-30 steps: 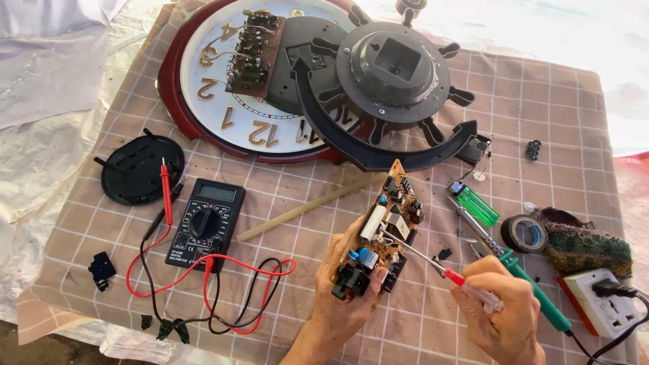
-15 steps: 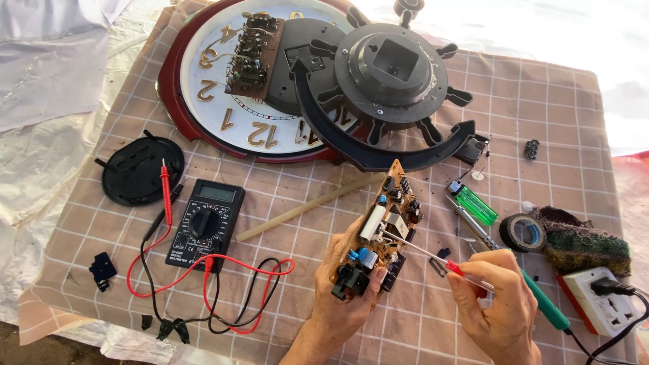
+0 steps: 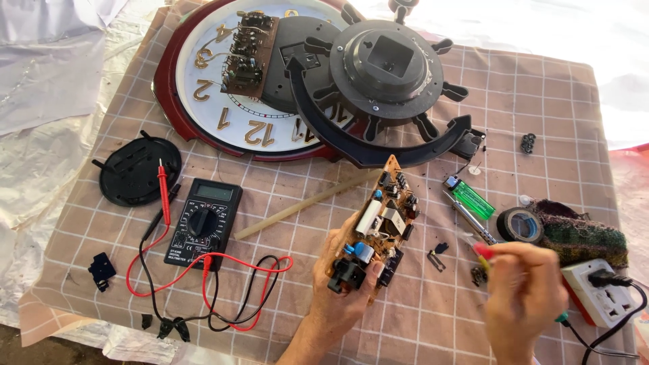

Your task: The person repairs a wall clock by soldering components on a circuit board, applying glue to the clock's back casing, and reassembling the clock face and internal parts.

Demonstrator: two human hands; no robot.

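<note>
a checked cloth (image 3: 433,324) in dusty pink with pale grid lines covers the work surface, soft and a little rumpled, with crinkled silvery-white sheeting (image 3: 47,135) spread around it on the ground. at the top lies a big round wall clock (image 3: 203,108) with a glossy dark-red rim, white face and raised gold numerals. on its face rests a brown circuit board (image 3: 247,51) crowded with parts, and overlapping its right side sits a black plastic mechanism (image 3: 385,67) shaped like a ship's wheel, with a curved black arc below it.

left of centre lies a round black plastic cover (image 3: 132,172), and beside it a black multimeter (image 3: 205,222) with a round dial, its red and black leads (image 3: 223,284) looping loosely over the cloth. a pale thin rod (image 3: 297,206) lies slantwise between meter and board.

the left hand (image 3: 341,297) is clamped around the lower end of a long tan circuit board (image 3: 375,226), thumb on its face, holding it tilted above the cloth near the middle — white, blue and black components stud its surface. the right hand (image 3: 524,297) is closed around a slim tool with a red collar (image 3: 481,250), its tip well apart from the board.

right of that sit a white socket block (image 3: 598,290) with a black plug, a dark knitted rag (image 3: 581,233), a roll of black tape (image 3: 520,224), a translucent green lighter (image 3: 470,197), and small black bits — one (image 3: 101,268) at far left.
</note>
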